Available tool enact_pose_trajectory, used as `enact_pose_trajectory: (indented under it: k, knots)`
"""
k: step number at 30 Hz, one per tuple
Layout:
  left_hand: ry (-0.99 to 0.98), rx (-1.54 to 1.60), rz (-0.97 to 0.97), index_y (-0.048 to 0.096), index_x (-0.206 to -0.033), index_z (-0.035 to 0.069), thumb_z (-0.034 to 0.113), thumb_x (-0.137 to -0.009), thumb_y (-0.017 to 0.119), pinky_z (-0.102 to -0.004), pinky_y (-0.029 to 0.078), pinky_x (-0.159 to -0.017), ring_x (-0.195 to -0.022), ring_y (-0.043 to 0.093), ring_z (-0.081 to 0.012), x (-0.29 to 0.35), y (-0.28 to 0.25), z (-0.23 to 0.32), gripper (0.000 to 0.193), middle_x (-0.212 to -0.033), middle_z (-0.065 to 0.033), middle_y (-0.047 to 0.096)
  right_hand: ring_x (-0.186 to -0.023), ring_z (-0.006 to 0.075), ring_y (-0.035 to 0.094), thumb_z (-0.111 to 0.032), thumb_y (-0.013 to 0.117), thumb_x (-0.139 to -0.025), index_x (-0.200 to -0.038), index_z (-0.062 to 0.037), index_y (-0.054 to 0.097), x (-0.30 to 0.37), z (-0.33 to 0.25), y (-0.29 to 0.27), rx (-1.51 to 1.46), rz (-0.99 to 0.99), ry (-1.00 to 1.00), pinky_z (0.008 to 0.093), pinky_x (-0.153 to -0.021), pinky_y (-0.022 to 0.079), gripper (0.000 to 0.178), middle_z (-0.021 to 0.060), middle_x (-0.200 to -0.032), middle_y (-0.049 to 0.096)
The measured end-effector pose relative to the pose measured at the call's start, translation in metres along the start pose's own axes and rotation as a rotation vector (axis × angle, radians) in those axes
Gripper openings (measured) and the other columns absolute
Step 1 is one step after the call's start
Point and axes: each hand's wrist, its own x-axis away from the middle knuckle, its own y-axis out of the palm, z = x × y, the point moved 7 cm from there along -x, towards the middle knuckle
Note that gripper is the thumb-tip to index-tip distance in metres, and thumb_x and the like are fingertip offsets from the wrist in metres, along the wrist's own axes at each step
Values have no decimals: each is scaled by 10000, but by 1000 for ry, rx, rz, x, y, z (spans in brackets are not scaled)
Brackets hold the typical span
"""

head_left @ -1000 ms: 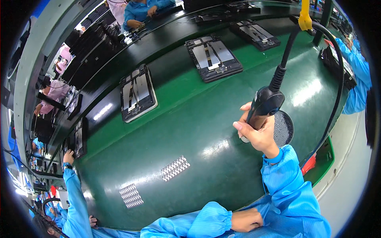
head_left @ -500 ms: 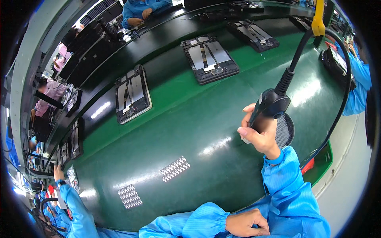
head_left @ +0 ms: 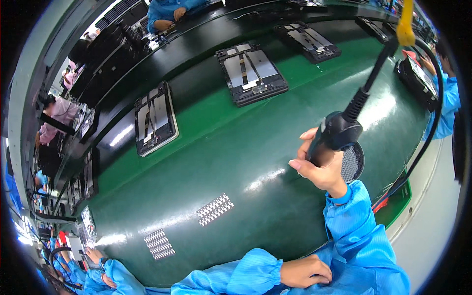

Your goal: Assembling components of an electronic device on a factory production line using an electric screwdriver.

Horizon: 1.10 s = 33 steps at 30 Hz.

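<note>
My right hand [head_left: 322, 164] is closed around a black corded hand-held tool [head_left: 341, 130], held above the green table [head_left: 275, 211]. Its cable rises to a yellow hook [head_left: 405, 29]. Partly hidden behind this hand is a round black dish [head_left: 353, 162] with a grey dotted surface. My left hand [head_left: 306, 271] rests low, by the table's near edge, its fingers curled in with nothing seen in them. Two sheets of small white labels, the right sheet [head_left: 215, 209] and the left sheet [head_left: 159, 244], lie flat in front of me.
Opened tablet-like devices, one at left [head_left: 156, 118], another in the middle [head_left: 251, 73], line the far strip. More are stacked at right [head_left: 418, 83]. A co-worker's hand [head_left: 93, 255] is beside a clear bag [head_left: 88, 226]. A green bin [head_left: 396, 204] stands lower right.
The tablet-like devices have shifted left in the picture. My right hand and the tool moved only slightly. The co-worker's hand at lower left came down nearer the table's edge.
</note>
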Motion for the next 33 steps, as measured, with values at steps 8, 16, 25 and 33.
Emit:
enact_pose_trajectory:
  k: [8, 16, 25, 33]
  knots:
    - [8, -941, -60, 609, -720, 10, 93, -713, 563, -365, 475, -725, -822, 573, -282, -3, 35, -75, 96, -822, -124, 591, -496, 103, 530, 101, 679, -727, -1071, -6, 442, -6, 0, -13, 116, 23, -10, 222, -465, 433, 431, 47, -620, 542]
    - [13, -979, -11, 613, -699, 9, 102, -714, 561, -364, 474, -707, -808, 577, -276, -13, 33, -77, 108, -814, -125, 594, -494, 106, 538, 84, 689, -726, -1060, -4, 461, -9, -4, -25, 99, 35, -4, 226, -462, 431, 414, 52, -626, 556]
    - [-14, -922, -59, 608, -721, 6, 107, -719, 555, -371, 481, -711, -823, 570, -282, -26, 33, -89, 114, -828, -131, 578, -519, 63, 518, 83, 705, -729, -1061, 3, 481, -8, -2, -39, 41, 69, 28, 207, -473, 391, 408, 12, -601, 540]
    - [87, -766, -19, 534, -766, 29, 216, -756, 505, -390, 458, -732, -840, 544, -286, -28, 24, -91, 189, -816, -138, 510, -515, 52, 471, 93, 686, -727, -1117, -13, 392, -2, 1, -49, 87, -20, 45, 200, -473, 339, 500, -2, -595, 521]
